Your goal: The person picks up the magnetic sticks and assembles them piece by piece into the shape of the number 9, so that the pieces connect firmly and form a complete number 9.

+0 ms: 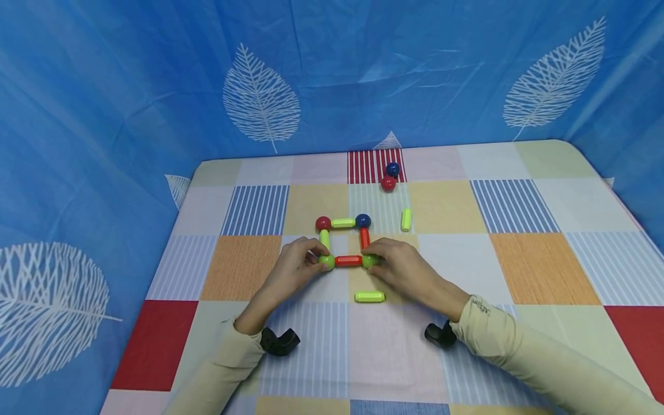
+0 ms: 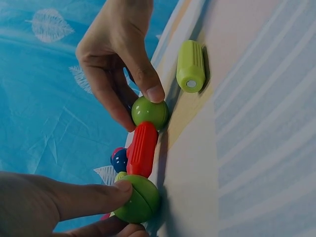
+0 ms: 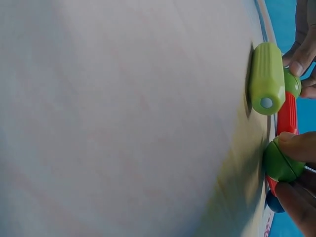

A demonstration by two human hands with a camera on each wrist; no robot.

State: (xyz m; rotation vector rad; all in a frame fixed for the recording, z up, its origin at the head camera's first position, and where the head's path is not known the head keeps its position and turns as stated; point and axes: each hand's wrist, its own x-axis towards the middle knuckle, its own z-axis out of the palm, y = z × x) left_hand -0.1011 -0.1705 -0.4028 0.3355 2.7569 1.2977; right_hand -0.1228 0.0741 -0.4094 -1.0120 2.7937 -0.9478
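Note:
A four-sided frame of magnetic rods and balls lies on the patchwork cloth. Its near side is a red rod (image 1: 348, 261) between a green ball (image 1: 327, 262) on the left and another green ball (image 1: 369, 261) on the right. My left hand (image 1: 297, 262) pinches the left green ball between thumb and fingers. The right green ball is pinched by my right hand (image 1: 407, 268). At the far corners sit a red ball (image 1: 323, 223) and a blue ball (image 1: 363, 221), joined by a lime rod (image 1: 343, 223). A lime rod (image 1: 324, 238) forms the left side, a red rod (image 1: 365, 238) the right.
One loose lime rod (image 1: 370, 297) lies just in front of the frame, another lime rod (image 1: 406, 219) to its right. Farther back, a loose red ball (image 1: 388, 184) touches or nearly touches a blue ball (image 1: 392, 169). Blue curtain (image 1: 363, 75) hangs behind the table.

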